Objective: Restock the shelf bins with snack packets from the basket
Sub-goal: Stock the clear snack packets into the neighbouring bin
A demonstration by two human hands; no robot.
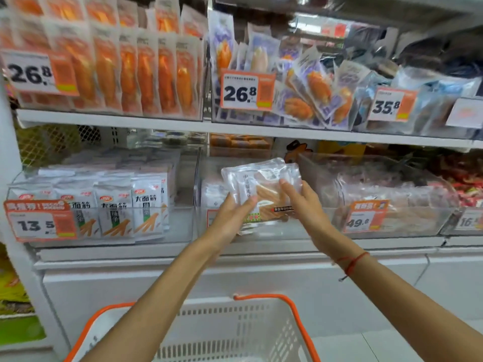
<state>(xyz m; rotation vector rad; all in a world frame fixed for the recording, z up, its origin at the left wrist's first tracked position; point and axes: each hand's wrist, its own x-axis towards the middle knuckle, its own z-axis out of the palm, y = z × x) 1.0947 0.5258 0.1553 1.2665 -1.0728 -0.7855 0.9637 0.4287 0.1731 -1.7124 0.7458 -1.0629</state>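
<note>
A small stack of clear snack packets (264, 184) with tan sticks inside is held up in front of the middle clear bin (206, 223) on the lower shelf. My left hand (230, 218) grips the stack from below and the left. On the stack's right side lies my right hand (300, 202), fingers pressed on the front. The white basket (235, 330) with orange rim and handle sits directly below my arms; what lies inside it is mostly hidden.
The left bin (104, 210) holds white packets behind a 13.5 tag. A right bin (392, 202) carries a 49.8 tag. The upper shelf (156, 124) holds orange and purple packets with 26.8 and 35.8 tags. A white cabinet front (287, 283) runs below.
</note>
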